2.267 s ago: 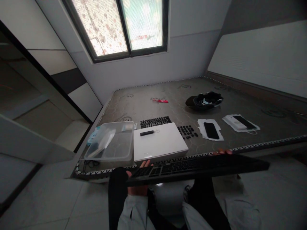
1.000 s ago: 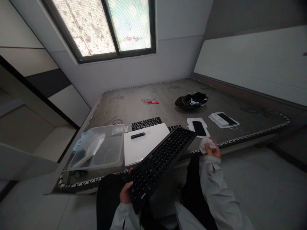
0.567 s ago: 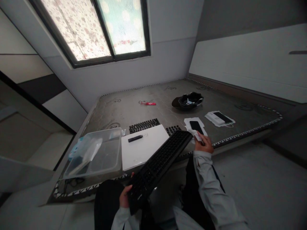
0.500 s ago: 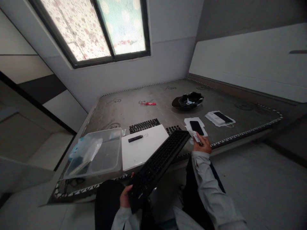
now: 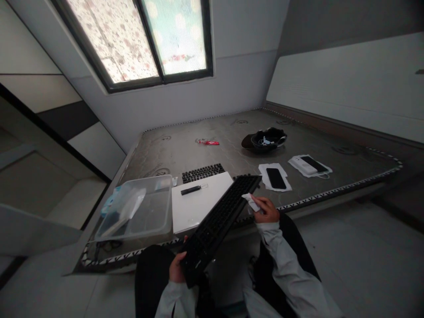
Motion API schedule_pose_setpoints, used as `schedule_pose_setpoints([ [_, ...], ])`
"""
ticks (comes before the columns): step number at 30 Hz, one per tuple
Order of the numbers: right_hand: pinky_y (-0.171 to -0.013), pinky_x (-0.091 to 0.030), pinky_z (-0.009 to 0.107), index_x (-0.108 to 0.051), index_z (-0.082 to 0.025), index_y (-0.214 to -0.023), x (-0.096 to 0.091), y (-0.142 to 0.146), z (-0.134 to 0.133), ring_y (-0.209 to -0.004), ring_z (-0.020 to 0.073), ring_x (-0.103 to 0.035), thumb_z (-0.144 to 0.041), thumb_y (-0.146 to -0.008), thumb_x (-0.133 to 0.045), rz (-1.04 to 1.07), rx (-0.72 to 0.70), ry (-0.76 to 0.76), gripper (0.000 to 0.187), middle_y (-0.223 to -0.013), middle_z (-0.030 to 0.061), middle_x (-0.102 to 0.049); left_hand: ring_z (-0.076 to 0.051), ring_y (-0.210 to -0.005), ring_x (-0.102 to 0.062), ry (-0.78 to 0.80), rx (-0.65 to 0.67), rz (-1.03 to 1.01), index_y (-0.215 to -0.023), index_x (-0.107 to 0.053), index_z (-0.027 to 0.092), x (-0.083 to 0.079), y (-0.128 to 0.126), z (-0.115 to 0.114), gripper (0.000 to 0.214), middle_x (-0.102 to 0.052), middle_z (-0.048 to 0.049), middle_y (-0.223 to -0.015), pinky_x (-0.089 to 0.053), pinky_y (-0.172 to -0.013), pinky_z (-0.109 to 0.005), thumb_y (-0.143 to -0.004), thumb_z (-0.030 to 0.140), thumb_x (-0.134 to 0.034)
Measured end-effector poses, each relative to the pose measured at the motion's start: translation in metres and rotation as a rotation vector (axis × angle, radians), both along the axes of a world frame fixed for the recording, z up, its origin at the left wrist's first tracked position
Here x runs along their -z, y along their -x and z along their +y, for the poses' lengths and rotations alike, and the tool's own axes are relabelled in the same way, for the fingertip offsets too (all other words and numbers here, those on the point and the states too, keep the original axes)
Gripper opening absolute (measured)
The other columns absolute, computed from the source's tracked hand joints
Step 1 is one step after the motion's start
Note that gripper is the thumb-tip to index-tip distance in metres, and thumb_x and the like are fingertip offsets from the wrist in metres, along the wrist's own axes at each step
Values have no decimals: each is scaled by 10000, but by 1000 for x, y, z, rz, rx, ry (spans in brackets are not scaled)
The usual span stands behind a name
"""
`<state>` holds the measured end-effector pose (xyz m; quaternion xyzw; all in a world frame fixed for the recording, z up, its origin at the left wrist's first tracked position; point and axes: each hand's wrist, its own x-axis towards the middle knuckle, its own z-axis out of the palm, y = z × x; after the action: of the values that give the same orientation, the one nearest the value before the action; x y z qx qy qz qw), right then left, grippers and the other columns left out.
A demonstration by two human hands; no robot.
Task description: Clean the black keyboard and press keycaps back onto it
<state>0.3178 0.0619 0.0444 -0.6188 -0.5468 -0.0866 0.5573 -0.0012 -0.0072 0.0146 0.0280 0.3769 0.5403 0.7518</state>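
A black keyboard [image 5: 217, 223] slants up and to the right above my lap, its near end gripped by my left hand [image 5: 178, 266]. Its keycaps seem to be off, though the dark surface is hard to read. My right hand [image 5: 267, 210] pinches a crumpled white tissue [image 5: 251, 202] against the keyboard's right-hand edge, near the far end. Loose black keycaps [image 5: 203, 172] lie in rows on the bed behind a white box [image 5: 202, 201]. On the box lies a black-handled keycap puller [image 5: 192, 190] with a wire end. More keycaps are partly hidden behind the keyboard.
A clear plastic bin [image 5: 154, 207] with a white packet in it stands left of the box. To the right, a phone [image 5: 276, 178] lies on white tissue, with another phone [image 5: 314, 164] and a white device beyond. A dark cap [image 5: 265, 140] and a red strip [image 5: 211, 143] lie farther back.
My right hand with the tissue has moved left and down, from the keyboard's far corner to its right-hand edge. My left hand still holds the near end. The view has shifted slightly.
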Motion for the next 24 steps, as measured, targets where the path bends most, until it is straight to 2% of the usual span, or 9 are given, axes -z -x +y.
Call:
schedule_pose_setpoints([
  [3, -606, -503, 225, -726, -254, -933, -6, 27, -14, -705, 136, -621, -271, -789, -572, -27, -114, -6, 211, -803, 35, -661, -248, -917, -658, -39, -3, -11, -1229, -558, 240, -1, 0, -2, 561, -713, -34, -950, -511, -842, -365, -679, 128, -561],
  [6, -623, -523, 222, -719, -262, -936, -9, 59, -31, -700, 130, -630, -212, -782, -590, -20, -301, -77, 206, -782, 24, -658, -239, -903, -662, -62, 1, -37, -1232, -552, 245, -1, 2, -3, 551, -708, -33, -976, -515, -827, -342, -688, 158, -565],
  [10, -615, -543, 208, -684, -272, -1031, -13, 106, -58, -678, 122, -631, -144, -770, -606, -21, -579, -158, 301, -781, 18, -657, -220, -871, -669, -58, -34, -53, -1244, -541, 233, 2, 4, -2, 538, -709, -37, -969, -527, -761, -303, -711, 156, -532],
  [13, -620, -560, 215, -640, -262, -1117, -18, 132, -74, -693, 132, -637, -147, -795, -574, -30, -719, -172, 349, -809, 33, -666, -214, -780, -678, -26, -100, -40, -1225, -557, 189, 6, 5, -1, 514, -716, -56, -908, -532, -701, -307, -715, 151, -507],
  [16, -603, -561, 211, -619, -259, -1144, -23, 144, -83, -689, 130, -632, -135, -805, -556, 2, -736, -161, 367, -804, 36, -661, -214, -736, -675, 16, -130, -42, -1171, -596, 168, 8, 5, -1, 471, -717, -66, -861, -528, -683, -318, -710, 141, -502],
  [24, -575, -549, 227, -593, -253, -1168, -14, 149, -94, -684, 136, -616, -91, -796, -550, 13, -782, -155, 408, -790, 47, -634, -287, -949, -634, 25, -47, -21, -1055, -662, 199, 9, 13, -2, 417, -706, -56, -916, -485, -832, -407, -650, 185, -563],
])
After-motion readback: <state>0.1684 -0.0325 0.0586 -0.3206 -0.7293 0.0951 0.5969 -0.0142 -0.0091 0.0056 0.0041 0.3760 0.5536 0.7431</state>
